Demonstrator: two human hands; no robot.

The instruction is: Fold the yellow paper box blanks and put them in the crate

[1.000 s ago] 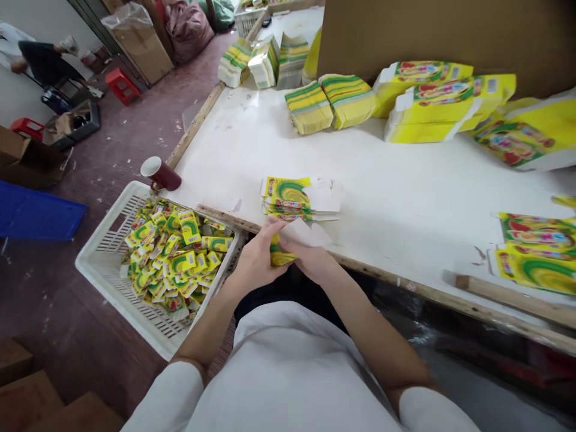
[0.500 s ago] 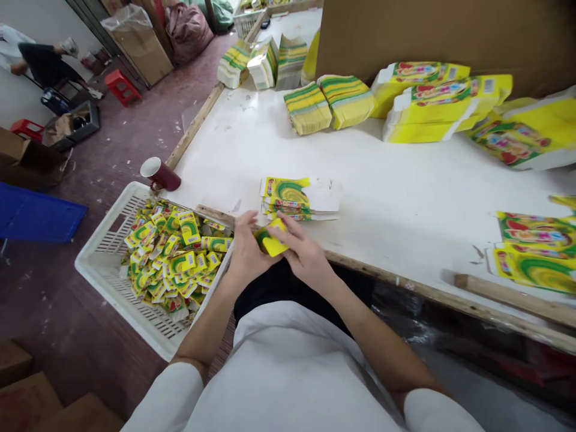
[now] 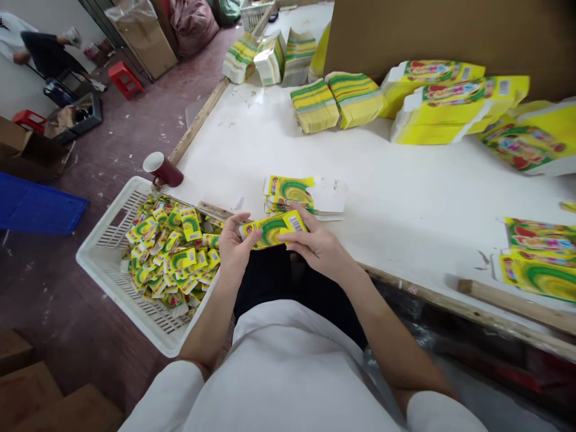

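Observation:
Between my two hands, just off the table's front edge, is a small yellow and green carton [image 3: 272, 230] with a barcode near its right end. My left hand [image 3: 236, 249] grips its left end, thumb on the printed face. The fingers of my right hand [image 3: 317, 243] are closed on its right end. Right behind the carton, a short stack of flat printed cartons [image 3: 294, 189] lies on the white table [image 3: 382, 204]. To the left, a white plastic basket [image 3: 101, 255] holds many small yellow cartons [image 3: 173, 258].
A maroon mug [image 3: 166, 171] lies tilted at the table's left corner. Bundled flat cartons [image 3: 315, 108] and larger yellow cartons [image 3: 450, 111] stand along the back. A wooden strip [image 3: 517, 306] lies front right. A seated person [image 3: 54, 51] and a red stool [image 3: 126, 80] are far left.
The carton in my hands has turned and now shows its long printed face and barcode. My hands have moved farther apart, one at each end of it.

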